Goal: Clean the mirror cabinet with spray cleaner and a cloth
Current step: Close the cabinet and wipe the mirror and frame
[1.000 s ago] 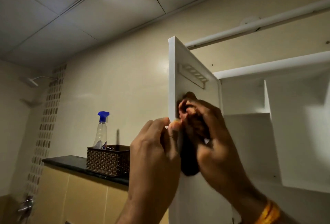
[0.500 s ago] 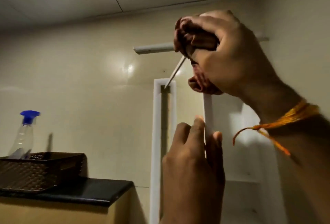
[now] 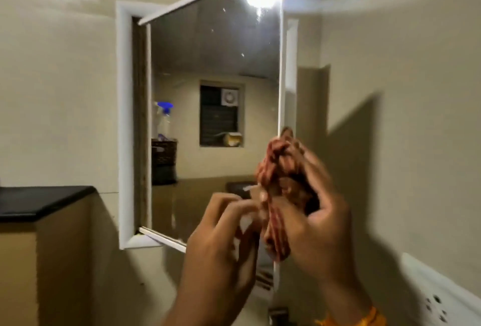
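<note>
Right hand (image 3: 320,211) grips the bunched red cloth (image 3: 279,190) and holds it against the free edge of the open door (image 3: 216,65). The door swings out from its frame (image 3: 122,117) and is hinged on the far side. The bottle (image 3: 164,117) shows only as a reflection in the glass.

The likely trouble is pressure on that unsupported edge. The door could swing, and then the cloth would slip off or fingers would get nipped. Bare fingertips may also smear the mirror.

The right forearm rises from the lower right, palm turned toward the edge and fingers wrapped over the cloth. Left hand (image 3: 221,237) is just beside it, fingers curled at the same edge. Blur hides whether it grips the door or only steadies it.
</note>
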`<control>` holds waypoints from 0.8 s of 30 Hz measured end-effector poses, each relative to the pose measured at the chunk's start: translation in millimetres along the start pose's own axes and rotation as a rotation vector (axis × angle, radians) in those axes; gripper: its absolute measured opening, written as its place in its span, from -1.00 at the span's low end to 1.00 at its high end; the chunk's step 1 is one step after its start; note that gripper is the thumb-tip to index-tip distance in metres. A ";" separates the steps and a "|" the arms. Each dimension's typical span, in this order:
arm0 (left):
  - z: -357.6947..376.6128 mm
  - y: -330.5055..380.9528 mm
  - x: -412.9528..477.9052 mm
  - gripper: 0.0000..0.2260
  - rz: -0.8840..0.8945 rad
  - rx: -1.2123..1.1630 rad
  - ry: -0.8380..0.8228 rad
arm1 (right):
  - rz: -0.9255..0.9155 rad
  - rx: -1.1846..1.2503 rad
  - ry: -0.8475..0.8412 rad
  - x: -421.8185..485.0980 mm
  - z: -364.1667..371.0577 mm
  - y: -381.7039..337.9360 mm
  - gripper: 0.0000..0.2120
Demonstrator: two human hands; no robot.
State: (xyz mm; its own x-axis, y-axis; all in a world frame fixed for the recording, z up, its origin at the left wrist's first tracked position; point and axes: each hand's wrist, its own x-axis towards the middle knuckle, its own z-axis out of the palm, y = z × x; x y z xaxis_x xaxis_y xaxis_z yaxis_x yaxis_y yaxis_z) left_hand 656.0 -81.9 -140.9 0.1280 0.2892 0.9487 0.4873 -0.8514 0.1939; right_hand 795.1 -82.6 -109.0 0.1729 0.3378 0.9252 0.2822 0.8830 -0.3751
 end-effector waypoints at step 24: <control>139.6 -87.6 -27.3 -0.60 -0.167 0.414 -0.355 | 0.746 -0.049 0.160 -93.5 -34.2 138.3 -0.66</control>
State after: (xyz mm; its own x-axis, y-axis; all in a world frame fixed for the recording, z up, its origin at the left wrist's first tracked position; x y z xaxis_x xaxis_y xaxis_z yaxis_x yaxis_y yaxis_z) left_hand 730.4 45.8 -218.7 0.2676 0.5957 0.7573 0.8145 -0.5598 0.1526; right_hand 850.2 -3.2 -249.4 0.4676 0.7843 0.4078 0.0781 0.4229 -0.9028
